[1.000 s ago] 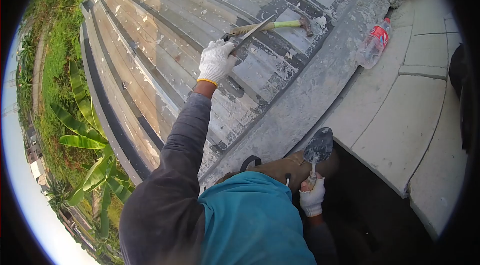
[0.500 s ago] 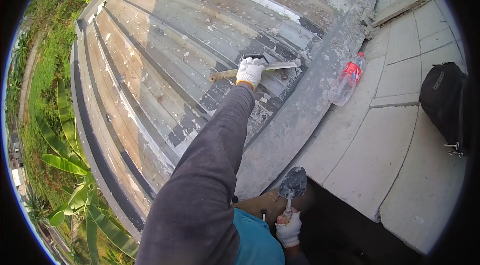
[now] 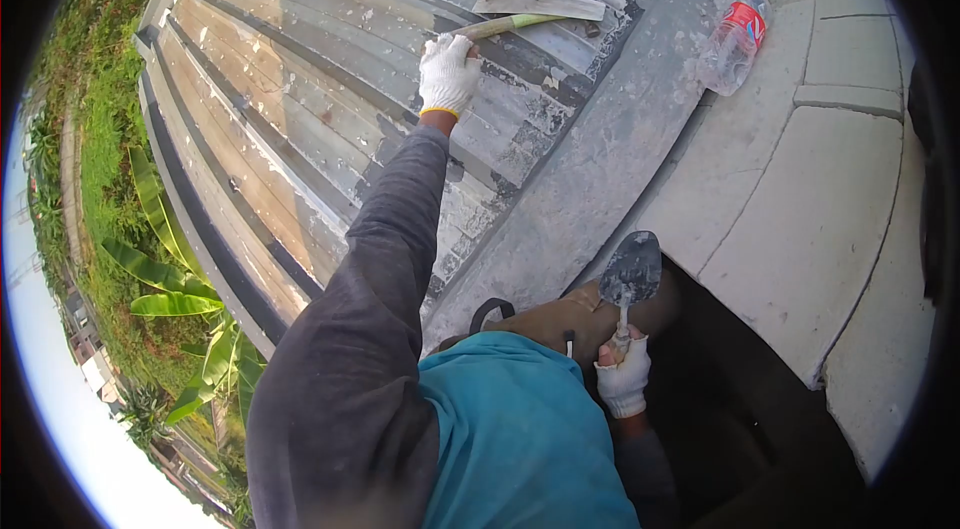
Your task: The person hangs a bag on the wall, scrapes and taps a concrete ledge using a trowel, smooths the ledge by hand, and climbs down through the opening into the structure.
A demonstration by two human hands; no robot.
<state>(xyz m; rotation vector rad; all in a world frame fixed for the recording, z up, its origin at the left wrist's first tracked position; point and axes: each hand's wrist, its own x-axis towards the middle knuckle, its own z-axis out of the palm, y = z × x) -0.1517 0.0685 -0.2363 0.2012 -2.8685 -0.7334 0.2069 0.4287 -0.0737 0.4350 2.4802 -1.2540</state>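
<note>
My left hand, in a white knitted glove, reaches out over the ribbed metal roof. Its fingers are closed around the near end of a long wooden handle; that tool's far end is hidden under a plastering trowel. The plastering trowel lies on the roof just beyond, its black grip up and no hand on it. Low in the view, by my knee, my right hand is closed round the handle of a small trowel. Its rounded blade points up and is smeared grey.
A clear plastic bottle with a red label lies at the concrete edge on the right. Pale concrete slabs border a dark gap beside my leg. Dried mortar flecks cover the metal roof. Greenery drops away at the left.
My left hand has left the plastering trowel's grip and moved left to the end of the wooden handle. The right hand keeps the small trowel. The camera view has shifted.
</note>
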